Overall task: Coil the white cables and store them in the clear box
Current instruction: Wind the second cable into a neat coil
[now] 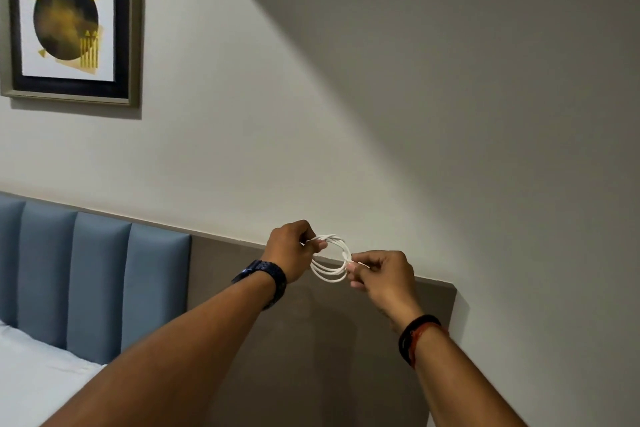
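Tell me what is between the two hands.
The coiled white cable spans the gap in the head view; the left hand pinches one side, the right hand the other.

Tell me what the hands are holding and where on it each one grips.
Both hands hold one coiled white cable in the air. The left hand pinches the coil's upper left side; the right hand pinches its right side, where the loops gather.

White cable (327, 274) partly hidden within left hand (289, 250) and right hand (384, 274).

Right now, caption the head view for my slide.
Left hand and right hand pinch opposite sides of a coiled white cable, held before the wall.
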Tool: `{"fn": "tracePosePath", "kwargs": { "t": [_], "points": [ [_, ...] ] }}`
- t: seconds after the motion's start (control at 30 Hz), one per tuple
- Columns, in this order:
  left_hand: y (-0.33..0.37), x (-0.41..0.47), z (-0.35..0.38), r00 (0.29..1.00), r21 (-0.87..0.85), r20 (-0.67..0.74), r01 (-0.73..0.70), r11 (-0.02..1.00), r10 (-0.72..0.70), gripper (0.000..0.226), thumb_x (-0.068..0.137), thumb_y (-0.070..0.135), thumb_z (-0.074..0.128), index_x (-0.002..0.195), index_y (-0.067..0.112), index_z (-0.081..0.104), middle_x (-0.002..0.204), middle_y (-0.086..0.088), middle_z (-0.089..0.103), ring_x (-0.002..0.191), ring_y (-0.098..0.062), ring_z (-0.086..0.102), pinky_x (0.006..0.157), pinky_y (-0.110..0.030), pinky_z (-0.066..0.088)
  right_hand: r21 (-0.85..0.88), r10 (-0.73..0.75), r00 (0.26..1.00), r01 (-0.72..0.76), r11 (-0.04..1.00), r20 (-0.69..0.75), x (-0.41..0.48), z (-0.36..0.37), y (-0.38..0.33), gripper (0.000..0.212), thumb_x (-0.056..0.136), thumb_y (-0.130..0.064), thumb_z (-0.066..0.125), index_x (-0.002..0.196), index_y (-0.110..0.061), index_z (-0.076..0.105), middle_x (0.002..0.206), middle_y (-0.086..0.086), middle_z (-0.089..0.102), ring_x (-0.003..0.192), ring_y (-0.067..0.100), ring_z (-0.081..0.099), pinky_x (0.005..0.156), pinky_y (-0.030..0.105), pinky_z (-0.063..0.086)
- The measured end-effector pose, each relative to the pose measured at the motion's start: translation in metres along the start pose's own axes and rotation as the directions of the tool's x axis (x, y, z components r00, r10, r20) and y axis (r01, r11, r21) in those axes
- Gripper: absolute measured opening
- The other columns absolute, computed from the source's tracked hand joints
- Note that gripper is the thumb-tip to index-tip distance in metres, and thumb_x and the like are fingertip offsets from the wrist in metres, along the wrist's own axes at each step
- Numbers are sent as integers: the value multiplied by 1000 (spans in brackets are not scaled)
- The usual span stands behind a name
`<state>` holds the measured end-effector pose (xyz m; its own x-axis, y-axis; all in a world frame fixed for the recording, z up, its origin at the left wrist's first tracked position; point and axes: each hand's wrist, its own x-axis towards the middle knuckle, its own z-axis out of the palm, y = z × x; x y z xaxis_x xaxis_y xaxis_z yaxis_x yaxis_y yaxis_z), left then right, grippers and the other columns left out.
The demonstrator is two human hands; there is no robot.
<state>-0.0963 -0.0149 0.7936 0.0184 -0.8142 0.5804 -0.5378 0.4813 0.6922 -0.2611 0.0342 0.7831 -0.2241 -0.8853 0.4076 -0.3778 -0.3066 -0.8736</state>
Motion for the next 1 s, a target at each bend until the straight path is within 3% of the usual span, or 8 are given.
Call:
{"fn": "tracePosePath", "kwargs": {
  "t": [0.2, 0.33, 0.53, 0.73, 0.87, 0.93, 0.97, 1.0],
  "points": [
    [-1, 6, -13, 999, -43, 31, -22, 999, 23, 20, 81, 28, 71, 72, 12, 62, 67, -6, 67, 59, -20, 60, 57, -32, 51, 104, -48, 995, 39, 994, 83, -2, -9, -3, 23, 82, -6, 69, 68, -24, 75, 74, 0, 76, 69, 8, 66, 62, 18, 51],
    [3, 2, -15, 994, -194, 84, -58, 979, 75, 17, 83, 26, 69, 73, 14, 63, 72, -1, 73, 58, -17, 65, 51, -24, 52, 86, -144, 985, 136, 987, 98, -1, -19, -5, 26, 80, -9, 72, 67, -31, 75, 76, -15, 69, 70, -12, 59, 59, 2, 41],
    [9, -2, -11, 987, -357, 133, -38, 933, 91, 17, 86, 19, 65, 76, 5, 63, 70, -1, 74, 60, -16, 68, 53, -27, 52, -96, -146, 975, 163, 982, 167, 9, -30, -3, 14, 81, -14, 71, 83, -28, 74, 107, 2, 53, 94, 6, 52, 75, 6, 37],
    [14, -2, -5, 988, -417, 137, -4, 909, 67, 18, 87, 20, 64, 77, 4, 63, 73, -3, 74, 64, -17, 68, 64, -40, 57, -366, -297, 955, 275, 889, -5, 10, -14, -5, 19, 88, -1, 60, 96, -9, 74, 119, 6, 46, 93, 6, 48, 79, 5, 34],
    [20, -2, -2, 989, -424, 138, 3, 906, 61, 18, 87, 19, 63, 78, 3, 62, 75, -5, 74, 65, -18, 69, 61, -36, 58, -369, -296, 942, 222, 903, -159, 5, -3, -9, 27, 86, 12, 53, 97, -3, 73, 129, 10, 45, 79, -9, 47, 63, -12, 25],
    [24, -2, 0, 990, -412, 127, -4, 911, 62, 18, 87, 19, 63, 79, 3, 61, 74, -3, 74, 64, -16, 69, 56, -30, 55, -318, -254, 945, 180, 931, -208, 4, 1, -11, 23, 84, 8, 57, 93, -4, 73, 121, 12, 56, 92, 5, 58, 70, -7, 31],
    [25, -3, 0, 991, -409, 121, -6, 912, 61, 18, 87, 18, 63, 78, 3, 61, 73, -2, 74, 63, -15, 68, 55, -27, 54, -268, -219, 950, 156, 951, -223, 3, 3, -12, 18, 82, 4, 60, 86, -7, 75, 107, 9, 65, 94, 16, 62, 73, 6, 41],
    [26, -3, 0, 991, -408, 117, -8, 913, 61, 18, 87, 18, 63, 78, 2, 61, 73, -2, 74, 62, -14, 68, 54, -26, 53, -201, -178, 955, 131, 971, -237, 3, 4, -14, 15, 79, -3, 64, 74, -13, 74, 87, 3, 70, 87, 21, 65, 66, 17, 47]
  ]
}}
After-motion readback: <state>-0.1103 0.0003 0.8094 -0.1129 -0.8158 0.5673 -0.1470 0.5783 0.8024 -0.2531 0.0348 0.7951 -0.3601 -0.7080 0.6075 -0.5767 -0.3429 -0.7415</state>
